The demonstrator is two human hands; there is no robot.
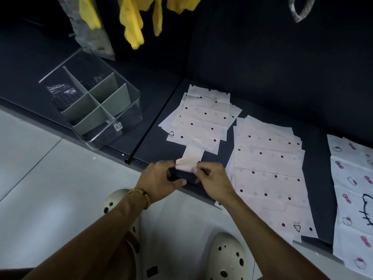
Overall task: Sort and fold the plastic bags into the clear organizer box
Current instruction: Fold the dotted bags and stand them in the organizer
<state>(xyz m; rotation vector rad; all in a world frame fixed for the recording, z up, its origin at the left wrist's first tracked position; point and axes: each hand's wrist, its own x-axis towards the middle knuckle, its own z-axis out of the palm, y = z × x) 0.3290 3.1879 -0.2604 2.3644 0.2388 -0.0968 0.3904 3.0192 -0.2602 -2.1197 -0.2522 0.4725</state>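
A pale pink plastic bag folded into a narrow strip [191, 157] lies on the dark shelf [161, 142] near its front edge. My left hand [161, 179] and my right hand [212, 179] both pinch the strip's near end, which is partly rolled up. Behind the strip lies a fanned stack of flat polka-dot bags [203, 118]. A second, larger stack of polka-dot bags [270, 168] lies to the right. The clear organizer box [129, 91] with grey dividers stands at the left, with a folded dark dotted bag [64, 96] in its far left compartment.
White bags with cartoon cat prints [351, 199] lie at the far right. Yellow garments [133, 19] and a grey packet [90, 31] hang above the box. Below the shelf edge are pale floor tiles [40, 168] and my cream clogs [228, 257].
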